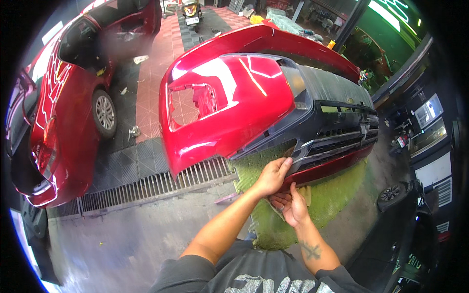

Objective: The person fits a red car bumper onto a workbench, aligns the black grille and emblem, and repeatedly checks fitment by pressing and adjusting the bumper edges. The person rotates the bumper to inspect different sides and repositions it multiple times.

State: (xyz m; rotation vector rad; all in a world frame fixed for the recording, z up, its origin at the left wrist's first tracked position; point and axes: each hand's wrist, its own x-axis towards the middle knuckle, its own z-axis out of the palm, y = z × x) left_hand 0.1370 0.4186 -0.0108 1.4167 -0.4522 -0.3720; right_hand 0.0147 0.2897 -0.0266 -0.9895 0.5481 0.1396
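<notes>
A red and black car bumper (pixel 337 124) lies in front of me, its near end pointing toward me. My left hand (pixel 273 176) is closed around that near end, with the thumb on the black trim beside the grille. Lower down, my right hand (pixel 293 207) has its palm turned up and its fingers curled at the red bottom edge, the thumb against it. A tan, thin piece (pixel 306 195) shows beside the right hand; what it is cannot be made out. Left of the grille is a glossy red body panel (pixel 234 102) with a square cutout.
A red car (pixel 68 112) with an opened door stands at the left. A floor grate (pixel 161 188) runs below the panel, and a green mat (pixel 337 195) lies under the bumper. Another red panel (pixel 254 36) is behind. A dark vehicle (pixel 391 234) is at the lower right.
</notes>
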